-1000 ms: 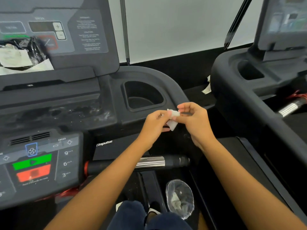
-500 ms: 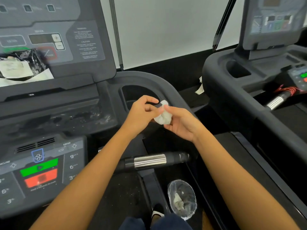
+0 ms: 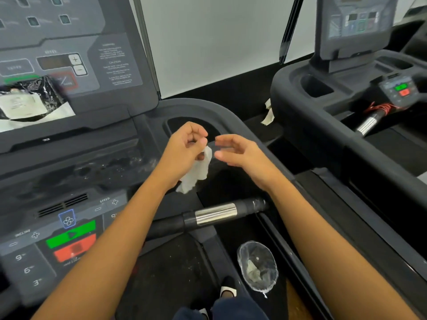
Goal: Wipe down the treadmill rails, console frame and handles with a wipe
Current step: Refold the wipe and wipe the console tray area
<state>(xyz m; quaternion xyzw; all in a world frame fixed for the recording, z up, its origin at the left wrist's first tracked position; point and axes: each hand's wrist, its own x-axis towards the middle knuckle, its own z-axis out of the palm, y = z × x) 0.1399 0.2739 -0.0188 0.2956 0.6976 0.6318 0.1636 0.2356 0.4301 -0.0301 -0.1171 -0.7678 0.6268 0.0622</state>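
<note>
Limp, crumpled white wipe (image 3: pixel 197 170) aloft near chrome-banded handle (image 3: pixel 216 214)

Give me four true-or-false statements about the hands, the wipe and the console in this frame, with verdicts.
1. The left hand pinches the wipe. True.
2. The right hand also grips the wipe. False: its fingers are relaxed and hold nothing.
3. The wipe is pressed on the chrome-banded handle. False: it hangs in the air above the handle.
4. The green button sits above the red button on the console. True.
</note>
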